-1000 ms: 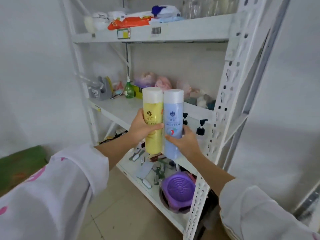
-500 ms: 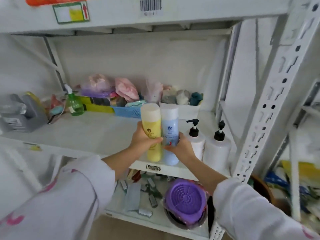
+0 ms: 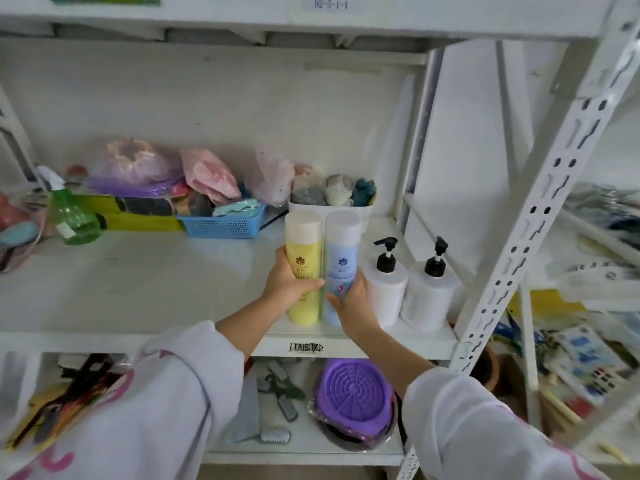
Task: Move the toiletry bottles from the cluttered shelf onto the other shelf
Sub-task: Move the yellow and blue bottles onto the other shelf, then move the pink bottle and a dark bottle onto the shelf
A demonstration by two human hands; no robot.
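My left hand (image 3: 285, 284) grips a yellow bottle (image 3: 304, 251) with a white cap. Beside it, my right hand (image 3: 353, 299) grips a light blue bottle (image 3: 341, 247), also white-capped. Both bottles stand upright, side by side and touching, with their bases at the front of the white middle shelf (image 3: 145, 282). Just to their right stand two white pump bottles (image 3: 386, 289) (image 3: 429, 296) with black pump heads.
At the back of the middle shelf sit a green spray bottle (image 3: 71, 216), a blue basket (image 3: 225, 223), bagged pink and purple items (image 3: 138, 168) and a white bin of cloths (image 3: 332, 199). The shelf below holds a purple round lid (image 3: 353, 393) and combs. A white perforated upright (image 3: 530, 216) stands right.
The two bottles have come down from mid-air to the front of the middle shelf, next to the pump bottles. The view has closed in on the shelf.
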